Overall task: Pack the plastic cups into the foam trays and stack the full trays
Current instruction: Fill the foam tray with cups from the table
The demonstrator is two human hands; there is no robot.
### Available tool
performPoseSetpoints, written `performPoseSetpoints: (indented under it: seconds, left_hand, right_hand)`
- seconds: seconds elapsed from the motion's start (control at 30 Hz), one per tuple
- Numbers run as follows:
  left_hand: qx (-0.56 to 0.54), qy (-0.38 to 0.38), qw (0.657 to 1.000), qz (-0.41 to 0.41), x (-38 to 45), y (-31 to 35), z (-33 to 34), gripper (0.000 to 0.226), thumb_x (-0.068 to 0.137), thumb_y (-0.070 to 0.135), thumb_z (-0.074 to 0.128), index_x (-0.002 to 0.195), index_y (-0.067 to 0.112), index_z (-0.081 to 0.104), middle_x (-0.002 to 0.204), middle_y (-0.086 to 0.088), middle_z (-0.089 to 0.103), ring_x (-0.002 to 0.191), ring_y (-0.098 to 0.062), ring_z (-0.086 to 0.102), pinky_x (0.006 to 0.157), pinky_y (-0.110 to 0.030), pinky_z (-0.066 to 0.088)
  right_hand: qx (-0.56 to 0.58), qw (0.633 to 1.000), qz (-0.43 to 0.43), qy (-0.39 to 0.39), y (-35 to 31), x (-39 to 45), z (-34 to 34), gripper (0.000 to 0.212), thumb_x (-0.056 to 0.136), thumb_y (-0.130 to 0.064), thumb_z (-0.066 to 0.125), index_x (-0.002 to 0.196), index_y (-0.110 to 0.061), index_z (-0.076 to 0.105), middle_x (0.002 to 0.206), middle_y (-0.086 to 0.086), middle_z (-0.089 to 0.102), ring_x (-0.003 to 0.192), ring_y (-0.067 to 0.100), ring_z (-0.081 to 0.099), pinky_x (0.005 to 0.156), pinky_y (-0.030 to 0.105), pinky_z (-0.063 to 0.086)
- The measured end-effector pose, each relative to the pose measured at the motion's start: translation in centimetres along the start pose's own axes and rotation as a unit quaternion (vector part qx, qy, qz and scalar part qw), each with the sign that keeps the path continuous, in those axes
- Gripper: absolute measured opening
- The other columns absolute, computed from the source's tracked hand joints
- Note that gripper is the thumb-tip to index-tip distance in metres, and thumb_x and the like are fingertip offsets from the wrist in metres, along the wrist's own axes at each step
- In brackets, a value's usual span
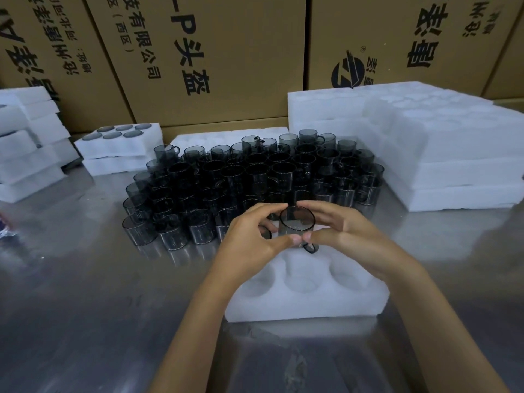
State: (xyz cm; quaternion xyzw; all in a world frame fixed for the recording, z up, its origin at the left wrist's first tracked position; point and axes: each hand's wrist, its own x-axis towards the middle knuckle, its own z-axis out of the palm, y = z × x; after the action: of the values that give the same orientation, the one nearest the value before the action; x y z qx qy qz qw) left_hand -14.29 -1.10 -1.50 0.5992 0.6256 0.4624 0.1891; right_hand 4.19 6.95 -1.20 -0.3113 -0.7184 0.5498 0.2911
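A smoky grey plastic cup (297,222) with a small handle hangs just above the far row of a white foam tray (309,302). My left hand (252,236) and my right hand (340,231) both curl round it, thumbs meeting under its near side. The tray's three near pockets show no cups inside. A second dark cup rim peeks from under my left fingers. Behind the hands stands a dense block of the same grey cups (255,182) on the metal table.
A tall stack of foam trays (439,154) rises at the right. A filled tray (119,140) lies on another at the back left, with more foam pieces (28,148) at the far left. Cardboard boxes (226,52) wall off the back.
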Motion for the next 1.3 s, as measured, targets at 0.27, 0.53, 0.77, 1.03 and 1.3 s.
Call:
performPoseSetpoints:
  seconds: [0.27, 0.53, 0.77, 1.03, 1.3]
  left_hand:
    - [0.132, -0.036, 0.990, 0.012, 0.3, -1.2, 0.1, 0.057, 0.078, 0.054, 0.075, 0.128, 0.031, 0.063, 0.114, 0.027, 0.056, 0.113, 0.005, 0.041, 0.089, -0.007, 0.030]
    - [0.220, -0.024, 0.974, 0.046, 0.2, -1.4, 0.4, 0.043, 0.091, 0.050, 0.062, 0.128, 0.027, 0.066, 0.122, 0.019, 0.055, 0.116, -0.001, 0.035, 0.100, -0.024, 0.021]
    - [0.258, -0.032, 0.964, 0.045, 0.3, -1.6, 0.4, 0.045, 0.092, 0.054, 0.058, 0.129, 0.030, 0.065, 0.132, 0.017, 0.054, 0.125, -0.003, 0.035, 0.098, -0.021, 0.009]
    - [0.228, -0.049, 0.972, 0.027, 0.3, -1.5, 0.1, 0.034, 0.101, 0.021, 0.049, 0.131, 0.030, 0.063, 0.131, 0.020, 0.053, 0.123, -0.002, 0.037, 0.103, -0.020, 0.011]
    - [0.222, -0.056, 0.973, 0.015, 0.2, -1.3, -0.6, 0.038, 0.102, 0.011, 0.045, 0.131, 0.029, 0.063, 0.133, 0.019, 0.055, 0.127, -0.005, 0.040, 0.110, -0.022, 0.019]
  right_hand:
    - [-0.168, 0.986, -0.019, 0.004, 0.6, 0.3, 0.1, 0.039, 0.084, -0.024, 0.079, 0.120, -0.037, 0.070, 0.123, -0.031, 0.063, 0.120, -0.017, 0.049, 0.098, 0.017, 0.041]
    - [-0.131, 0.990, -0.041, 0.025, 1.2, 0.6, -0.1, 0.045, 0.089, -0.002, 0.070, 0.124, -0.030, 0.065, 0.124, -0.018, 0.067, 0.121, -0.007, 0.055, 0.103, 0.033, 0.051]
    - [-0.144, 0.988, -0.052, 0.025, 1.7, 0.9, -0.1, 0.046, 0.088, -0.002, 0.070, 0.118, -0.036, 0.064, 0.122, -0.020, 0.066, 0.118, -0.010, 0.055, 0.096, 0.026, 0.052]
    - [-0.238, 0.949, -0.077, 0.193, 2.4, 1.3, -1.4, 0.028, 0.090, -0.009, 0.065, 0.101, -0.033, 0.074, 0.096, -0.029, 0.068, 0.094, -0.010, 0.061, 0.084, 0.004, 0.041]
    - [-0.195, 0.948, 0.054, 0.247, 4.3, 1.4, -2.2, 0.013, 0.087, -0.023, 0.064, 0.083, -0.032, 0.072, 0.075, -0.014, 0.067, 0.070, 0.000, 0.061, 0.063, 0.019, 0.042]
